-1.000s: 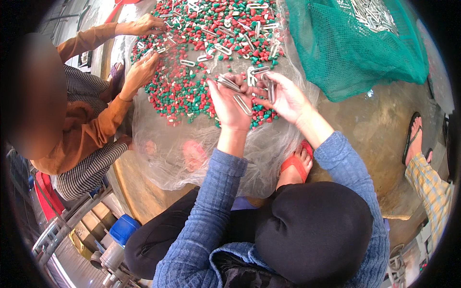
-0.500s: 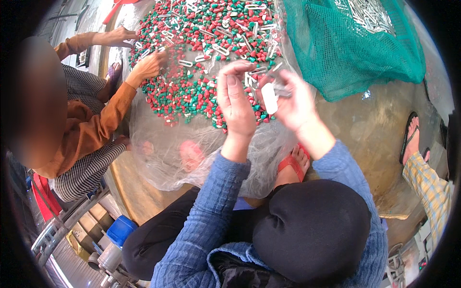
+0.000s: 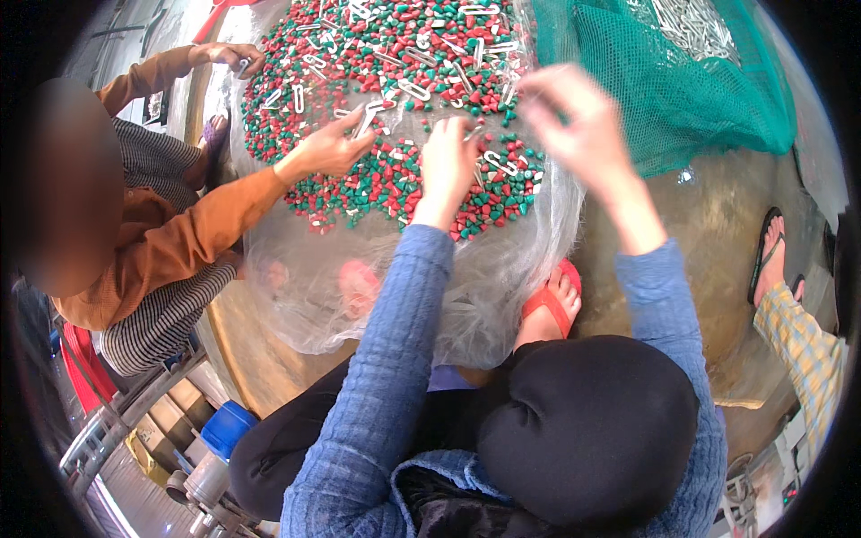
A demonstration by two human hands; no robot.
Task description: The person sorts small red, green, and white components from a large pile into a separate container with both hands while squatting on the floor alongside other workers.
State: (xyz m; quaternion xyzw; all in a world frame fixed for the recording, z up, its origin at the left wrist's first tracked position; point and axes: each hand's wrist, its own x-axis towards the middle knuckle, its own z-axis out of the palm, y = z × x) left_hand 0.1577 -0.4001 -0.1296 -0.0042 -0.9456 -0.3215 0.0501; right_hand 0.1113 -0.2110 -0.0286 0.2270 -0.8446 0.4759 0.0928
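Note:
My left hand (image 3: 444,170) reaches into a spread of small red, green and white pebble-like pieces (image 3: 377,184), fingers bent together. A bit of grey metal shows at its fingertips, too small to name. My right hand (image 3: 583,125) hangs to the right of the pile, beside the green mesh net. Motion smears its fingers, and nothing can be made out in them. Among the pieces lie several oval metal links (image 3: 413,90), and another link (image 3: 500,163) is just right of my left hand. Thin clear plastic sheeting (image 3: 448,305) lies under the pile.
A green net (image 3: 664,134) with many metal parts (image 3: 695,31) lies at the far right. On the left a co-worker's hand (image 3: 332,148) holds a metal link over the pile; their other hand (image 3: 231,58) is farther back. Another person's foot (image 3: 769,255) is at right.
My hands have parted: the right swung right toward the net, the left dropped to the pieces. The white and metal parts between them no longer show. The co-worker's nearer hand moved right.

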